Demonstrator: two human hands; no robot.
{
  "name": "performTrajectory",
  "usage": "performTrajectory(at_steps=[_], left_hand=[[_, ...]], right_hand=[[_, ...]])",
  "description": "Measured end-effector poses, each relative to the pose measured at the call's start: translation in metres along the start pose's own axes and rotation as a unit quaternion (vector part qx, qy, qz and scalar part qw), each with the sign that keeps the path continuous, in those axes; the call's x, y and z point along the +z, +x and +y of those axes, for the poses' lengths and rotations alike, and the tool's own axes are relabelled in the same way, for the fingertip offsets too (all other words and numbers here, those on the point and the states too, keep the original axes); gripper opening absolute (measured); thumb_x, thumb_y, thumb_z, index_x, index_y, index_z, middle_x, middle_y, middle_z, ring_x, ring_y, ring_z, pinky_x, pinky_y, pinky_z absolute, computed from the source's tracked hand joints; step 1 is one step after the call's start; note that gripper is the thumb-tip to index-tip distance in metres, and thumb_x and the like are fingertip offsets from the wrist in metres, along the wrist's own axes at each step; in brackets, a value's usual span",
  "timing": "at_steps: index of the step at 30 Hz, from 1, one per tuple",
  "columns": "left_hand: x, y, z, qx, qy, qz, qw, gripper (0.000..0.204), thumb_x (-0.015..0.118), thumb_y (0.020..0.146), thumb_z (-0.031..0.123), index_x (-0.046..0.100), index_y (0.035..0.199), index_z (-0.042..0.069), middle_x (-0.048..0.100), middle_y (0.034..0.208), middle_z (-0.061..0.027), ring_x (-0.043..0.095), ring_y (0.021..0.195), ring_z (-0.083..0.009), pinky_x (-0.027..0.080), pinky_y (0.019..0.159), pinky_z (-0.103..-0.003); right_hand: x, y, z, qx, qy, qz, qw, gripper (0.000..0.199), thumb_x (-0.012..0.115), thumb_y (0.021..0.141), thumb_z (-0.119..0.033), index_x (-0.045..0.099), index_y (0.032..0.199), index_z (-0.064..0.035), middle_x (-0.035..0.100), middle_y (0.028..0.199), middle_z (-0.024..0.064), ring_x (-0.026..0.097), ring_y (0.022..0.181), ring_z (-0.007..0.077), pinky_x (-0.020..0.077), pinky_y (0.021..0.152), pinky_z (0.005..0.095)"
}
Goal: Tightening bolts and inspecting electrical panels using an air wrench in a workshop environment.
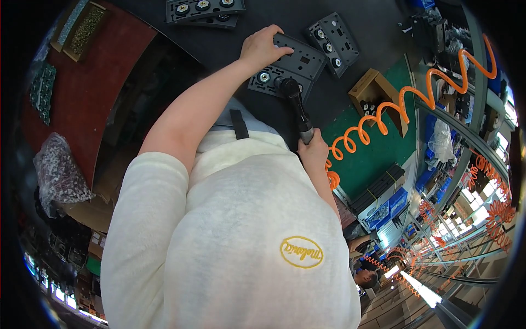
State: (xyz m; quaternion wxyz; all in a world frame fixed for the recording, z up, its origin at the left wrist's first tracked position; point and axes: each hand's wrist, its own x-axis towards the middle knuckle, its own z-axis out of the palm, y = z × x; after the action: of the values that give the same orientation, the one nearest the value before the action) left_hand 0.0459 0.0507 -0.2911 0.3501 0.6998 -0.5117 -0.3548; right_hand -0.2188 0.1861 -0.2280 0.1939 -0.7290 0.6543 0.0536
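Observation:
My left hand (264,48) grips the upper left edge of a dark grey metal panel (302,58), with the thumb on its face and the fingers over the edge. The panel has slots and holes, and a round fitting with a metal nut (264,77) sits near its lower left end. My right hand (313,147) is closed round the handle of a black angle-head air wrench (298,112). The wrench's head rests over the lower part of the panel and hides what lies beneath it. Another similar panel (333,44), with several fittings, lies just to the right.
More panels (205,7) with nutted fittings lie at the far edge of the dark worktop. A cardboard box (378,98) of black parts stands at right, under an orange coiled hose (394,118). Trays of small hardware (82,33) sit on a red surface at left. Another person (366,277) is at lower right.

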Motion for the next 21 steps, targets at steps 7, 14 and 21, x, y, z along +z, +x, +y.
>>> performTrajectory(at_steps=[7,14,21], left_hand=[[0.001,-0.002,-0.001,-0.002,-0.003,0.009,1.000,0.049,0.077,0.066,0.037,0.060,0.103,0.010,0.065,0.095,-0.0069,0.065,0.083,-0.0244,0.049,0.076,-0.036],[0.002,-0.004,-0.001,0.003,0.005,0.028,1.000,0.049,0.077,0.066,0.037,0.060,0.103,0.009,0.065,0.098,-0.0072,0.065,0.085,-0.0251,0.050,0.078,-0.037],[-0.003,-0.006,-0.001,-0.004,0.002,0.023,1.000,0.050,0.076,0.067,0.038,0.060,0.103,0.008,0.065,0.098,-0.0087,0.064,0.087,-0.0264,0.050,0.078,-0.038]], right_hand=[[0.005,-0.003,-0.003,0.005,-0.017,0.009,1.000,0.032,0.066,0.071,-0.014,0.051,0.097,-0.0026,0.064,0.079,0.0200,0.063,0.073,0.0391,0.0505,0.065,0.0460],[0.016,-0.010,-0.002,0.009,0.008,0.030,0.999,0.031,0.066,0.071,-0.015,0.052,0.096,-0.0036,0.063,0.077,0.0203,0.063,0.071,0.0398,0.0499,0.063,0.0468],[0.012,-0.007,-0.013,-0.012,0.058,0.052,0.997,0.030,0.066,0.070,-0.014,0.053,0.094,-0.0036,0.063,0.076,0.0202,0.062,0.070,0.0404,0.0498,0.062,0.0472]])
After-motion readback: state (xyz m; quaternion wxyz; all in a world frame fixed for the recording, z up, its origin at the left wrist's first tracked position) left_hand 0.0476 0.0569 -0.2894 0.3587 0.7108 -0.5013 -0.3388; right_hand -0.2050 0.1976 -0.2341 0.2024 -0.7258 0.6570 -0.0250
